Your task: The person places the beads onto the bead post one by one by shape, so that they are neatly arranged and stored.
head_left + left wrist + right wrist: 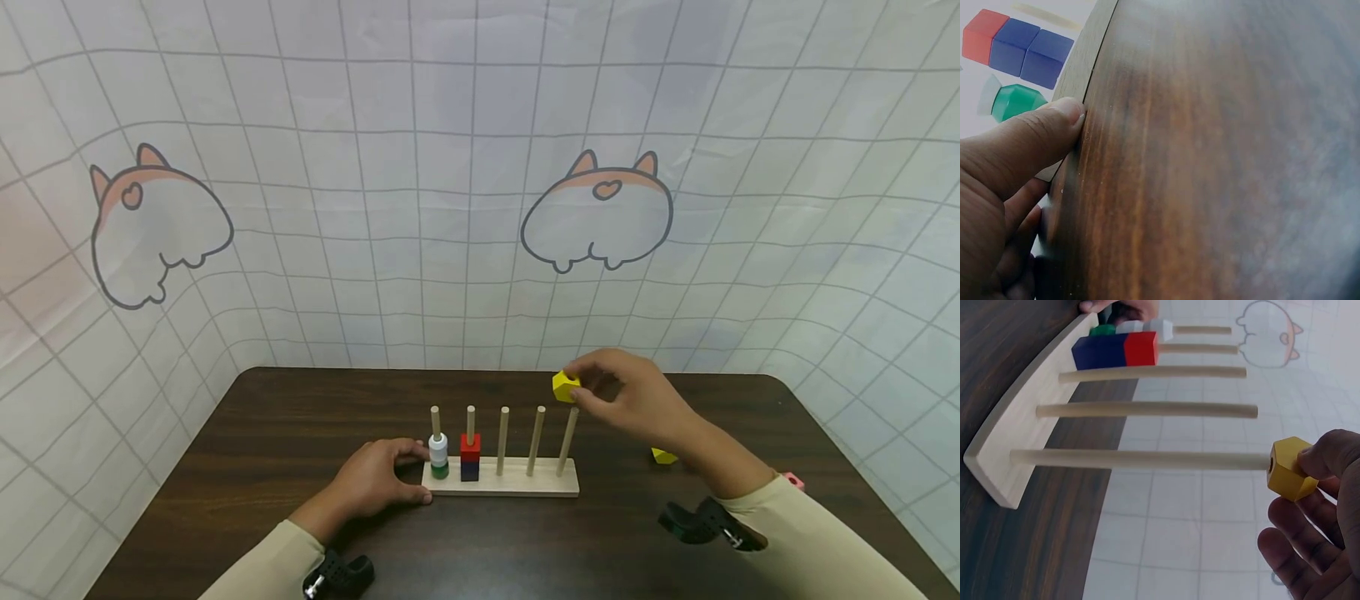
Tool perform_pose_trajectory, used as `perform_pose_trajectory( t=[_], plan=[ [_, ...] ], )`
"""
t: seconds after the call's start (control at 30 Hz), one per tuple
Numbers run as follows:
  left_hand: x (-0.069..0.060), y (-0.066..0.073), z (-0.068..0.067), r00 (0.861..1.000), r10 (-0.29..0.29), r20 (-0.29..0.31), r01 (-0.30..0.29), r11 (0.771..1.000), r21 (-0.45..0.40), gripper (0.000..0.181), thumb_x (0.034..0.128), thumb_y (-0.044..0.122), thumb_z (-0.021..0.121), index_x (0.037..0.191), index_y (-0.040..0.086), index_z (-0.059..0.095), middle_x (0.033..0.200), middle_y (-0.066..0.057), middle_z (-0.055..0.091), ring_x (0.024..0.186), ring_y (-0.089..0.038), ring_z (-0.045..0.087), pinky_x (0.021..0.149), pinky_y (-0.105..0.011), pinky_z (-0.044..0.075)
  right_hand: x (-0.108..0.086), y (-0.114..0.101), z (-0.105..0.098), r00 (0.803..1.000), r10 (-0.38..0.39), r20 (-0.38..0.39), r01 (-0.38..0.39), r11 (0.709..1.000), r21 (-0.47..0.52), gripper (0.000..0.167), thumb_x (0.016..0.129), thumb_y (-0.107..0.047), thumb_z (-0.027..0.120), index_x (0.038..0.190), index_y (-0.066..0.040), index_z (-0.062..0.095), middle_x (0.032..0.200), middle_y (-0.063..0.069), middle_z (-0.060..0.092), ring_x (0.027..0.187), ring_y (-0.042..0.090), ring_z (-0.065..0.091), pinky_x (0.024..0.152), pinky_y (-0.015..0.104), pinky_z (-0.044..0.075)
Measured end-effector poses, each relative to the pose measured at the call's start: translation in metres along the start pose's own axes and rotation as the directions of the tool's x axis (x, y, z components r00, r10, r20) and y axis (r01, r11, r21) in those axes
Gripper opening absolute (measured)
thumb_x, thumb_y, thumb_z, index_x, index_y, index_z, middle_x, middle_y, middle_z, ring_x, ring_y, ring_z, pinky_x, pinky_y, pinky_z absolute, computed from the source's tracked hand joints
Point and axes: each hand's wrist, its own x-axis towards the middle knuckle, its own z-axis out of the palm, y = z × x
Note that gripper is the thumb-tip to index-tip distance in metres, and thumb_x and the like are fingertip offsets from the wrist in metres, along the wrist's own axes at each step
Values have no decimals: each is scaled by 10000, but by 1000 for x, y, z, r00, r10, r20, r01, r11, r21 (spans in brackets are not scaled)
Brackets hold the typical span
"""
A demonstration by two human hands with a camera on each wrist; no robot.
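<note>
A wooden peg board [502, 486] with several upright pegs stands on the table. My left hand [378, 479] grips its left end, the thumb on the front edge in the left wrist view. My right hand [637, 396] pinches a yellow hexagonal bead [1291, 469] at the tip of the rightmost peg [1147, 459]; its hole faces the peg end. The leftmost peg carries white beads [438, 450] over a green bead [1017, 103]. On the second peg a red cube [470, 447] sits above dark blue cubes [1029, 51]. The other pegs are bare.
Another yellow bead [663, 456] lies on the dark wooden table [300, 417], right of the board. A pink piece [792, 481] shows partly behind the right forearm. A white gridded curtain [450, 208] surrounds the table's back and sides.
</note>
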Motion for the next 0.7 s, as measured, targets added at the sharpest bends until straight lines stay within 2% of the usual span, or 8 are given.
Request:
perform_pose_trajectory(
  t=[0.23,0.47,0.7],
  plan=[
    [0,-2,1,1000,5,-5,-5,1000,-2,546,710,429,940,1181,250,731,1266,-23,712,1271,-283,592,1042,-566,443,5,-3,6,1000,-23,16,23,1000,15,305,880,-37,800,1165,-101,715,1063,-41,685,846,89,653,722,330,588],
    [0,-2,1,1000,9,-6,-9,1000,-7,544,708,427,941,1176,245,731,1262,-26,713,1260,-274,601,1037,-561,448,10,-8,12,997,-63,34,62,998,23,300,879,-31,798,1160,-86,707,1055,-27,687,844,90,648,716,346,592],
    [0,-2,1,1000,11,-5,-11,1000,-18,535,713,414,941,1175,245,731,1270,-33,709,1266,-271,599,1046,-564,442,15,-14,17,995,-76,58,75,997,16,285,884,-42,796,1151,-80,705,1060,-14,691,843,78,645,711,283,582]
  ],
)
